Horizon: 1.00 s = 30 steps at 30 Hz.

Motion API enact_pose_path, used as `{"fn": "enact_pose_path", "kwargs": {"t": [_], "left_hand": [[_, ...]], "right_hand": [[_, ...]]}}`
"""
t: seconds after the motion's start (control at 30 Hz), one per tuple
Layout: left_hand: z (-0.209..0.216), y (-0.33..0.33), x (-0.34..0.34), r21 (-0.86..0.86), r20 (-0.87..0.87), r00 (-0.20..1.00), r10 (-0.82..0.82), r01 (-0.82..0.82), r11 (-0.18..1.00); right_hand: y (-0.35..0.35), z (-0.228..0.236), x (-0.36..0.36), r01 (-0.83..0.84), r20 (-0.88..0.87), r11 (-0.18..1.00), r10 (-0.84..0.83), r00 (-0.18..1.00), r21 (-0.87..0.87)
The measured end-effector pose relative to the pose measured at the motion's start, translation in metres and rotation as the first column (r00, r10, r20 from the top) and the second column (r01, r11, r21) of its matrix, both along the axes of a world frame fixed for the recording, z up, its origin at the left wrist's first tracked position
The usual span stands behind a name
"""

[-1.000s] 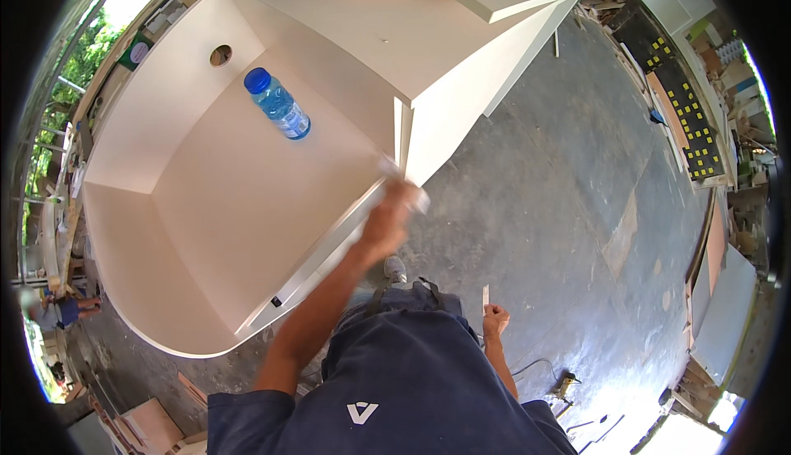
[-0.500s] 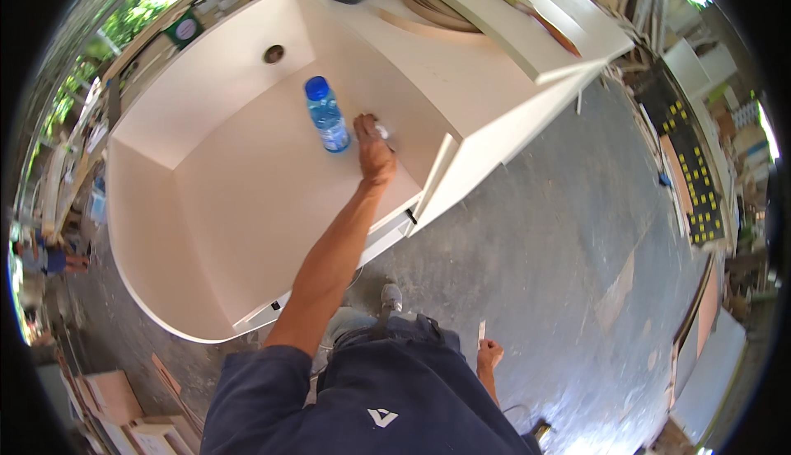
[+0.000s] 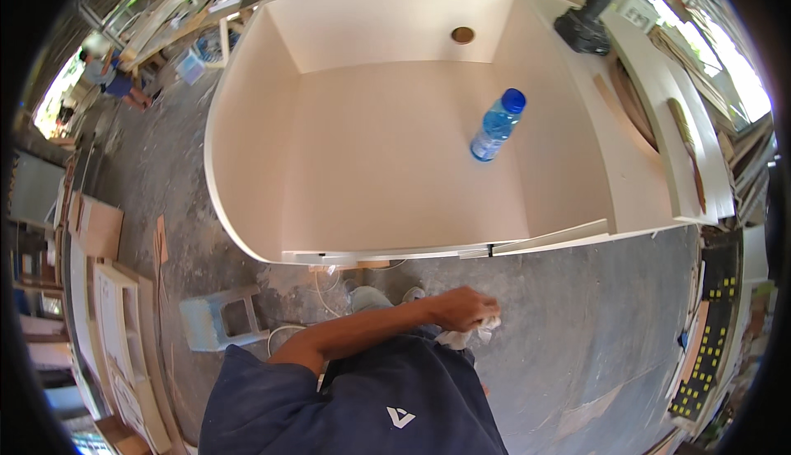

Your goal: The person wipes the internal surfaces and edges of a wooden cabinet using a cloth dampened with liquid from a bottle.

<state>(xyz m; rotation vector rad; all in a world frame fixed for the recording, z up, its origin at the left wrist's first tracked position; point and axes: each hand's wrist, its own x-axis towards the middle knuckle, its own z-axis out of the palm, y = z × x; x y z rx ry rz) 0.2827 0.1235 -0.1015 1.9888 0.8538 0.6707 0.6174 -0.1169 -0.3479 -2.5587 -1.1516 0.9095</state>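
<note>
My left hand [image 3: 468,309] is closed on a crumpled white cloth [image 3: 458,339], in front of my body and short of the cabinet's near edge. Of my right hand only a small sliver [image 3: 486,390] seems to show beside my dark shirt; its fingers are hidden. Ahead lies a large cream-white cabinet shell [image 3: 395,150] with a rounded left side and a round hole [image 3: 462,35] in its far wall. Inside it, toward the right, stands a clear water bottle [image 3: 496,128] with a blue cap. Neither hand touches the bottle or the shell.
A cordless drill [image 3: 587,26], a curved strip [image 3: 633,113] and a wooden-handled brush [image 3: 688,150] lie on the cabinet's right part. A bluish step stool [image 3: 216,319] and a cable [image 3: 321,294] are on the floor. Another person [image 3: 115,78] is far left.
My left hand has come out of the cabinet, back toward my body with the cloth. The view has turned, and the strip-holding right hand is now almost wholly hidden.
</note>
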Motion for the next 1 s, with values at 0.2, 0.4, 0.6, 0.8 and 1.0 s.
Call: {"fn": "enact_pose_path", "kwargs": {"t": [0.2, 0.4, 0.6, 0.8, 1.0], "left_hand": [[0.034, 0.011, -0.190, 0.192, 0.218, 0.366, 0.905, -0.925, 0.328], [-0.021, -0.045, -0.273, 0.599, -0.312, 0.009, 0.950, -0.774, 0.204], [-0.018, -0.166, -0.134, -0.033, -0.193, 0.650, 0.735, -0.753, 0.657], [0.014, -0.046, -0.218, 0.257, 0.123, 0.205, 0.971, -0.951, 0.169], [-0.028, 0.128, -0.385, -0.006, 0.047, 0.182, 0.982, -0.983, 0.183]], "right_hand": [[0.114, 0.028, -0.001, -0.009, -0.145, 0.978, 0.040, 0.989, 0.208], [0.165, 0.041, -0.020, 0.063, -0.328, 0.941, 0.052, 0.943, 0.332], [0.107, 0.017, -0.028, 0.051, -0.236, 0.963, 0.013, 0.972, 0.265], [0.033, 0.019, -0.024, 0.093, -0.144, 0.985, -0.072, 0.987, 0.144], [0.028, 0.006, -0.008, 0.197, -0.171, 0.968, -0.170, 0.970, 0.153]]}}
